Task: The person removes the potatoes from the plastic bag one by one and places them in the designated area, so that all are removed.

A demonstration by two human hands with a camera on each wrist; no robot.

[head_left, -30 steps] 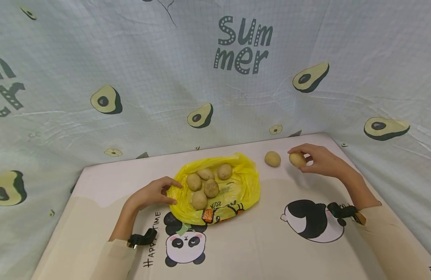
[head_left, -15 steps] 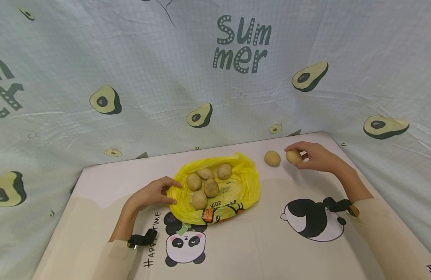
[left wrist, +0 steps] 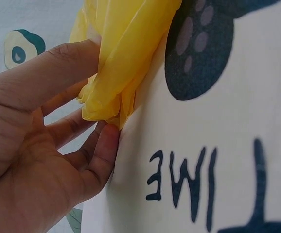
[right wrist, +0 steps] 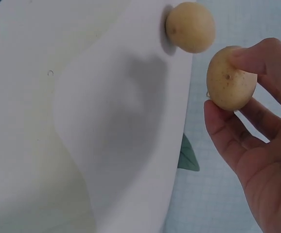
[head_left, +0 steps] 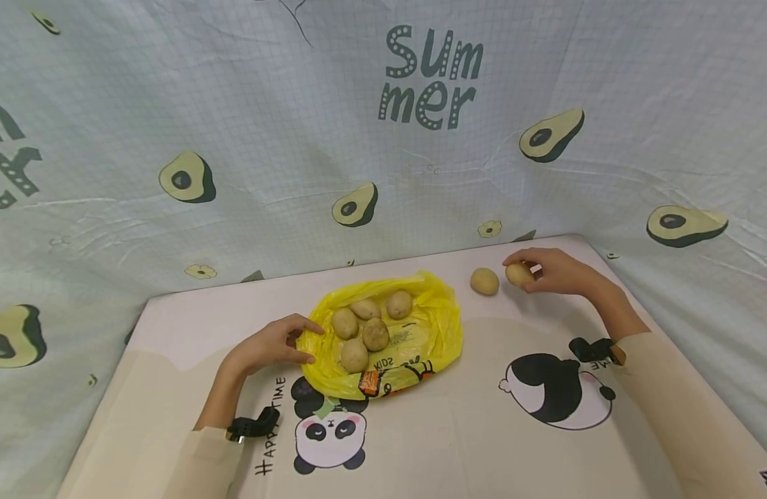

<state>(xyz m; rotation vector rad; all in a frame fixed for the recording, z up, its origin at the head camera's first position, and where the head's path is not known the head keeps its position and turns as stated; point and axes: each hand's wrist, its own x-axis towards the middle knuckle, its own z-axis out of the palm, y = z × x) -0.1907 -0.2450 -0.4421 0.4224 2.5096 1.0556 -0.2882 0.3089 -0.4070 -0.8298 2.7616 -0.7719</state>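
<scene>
A yellow plastic bag (head_left: 442, 326) lies with its mouth spread wide, several potatoes (head_left: 375, 335) inside it. My left hand (head_left: 277, 346) grips the bag's left edge; in the left wrist view the thumb (left wrist: 67, 63) is on the folded yellow plastic (left wrist: 126, 48), with fingers on the other side. Toward the back right, my right hand (head_left: 554, 270) pinches a potato (head_left: 518, 274) between thumb and fingers. The right wrist view shows this potato (right wrist: 228, 82) from its side, above a shadow. Just left of it, a second potato (head_left: 485, 281) rests on the table.
The pale table (head_left: 483, 430) has printed pandas and lettering. A hanging cloth (head_left: 265, 104) with avocado prints stands right behind the table's back edge. Black straps with small cameras (head_left: 253, 424) sit on both wrists.
My right hand has moved slightly left and back with its potato, closer to the one lying on the table. The left hand and the bag stay where they were.
</scene>
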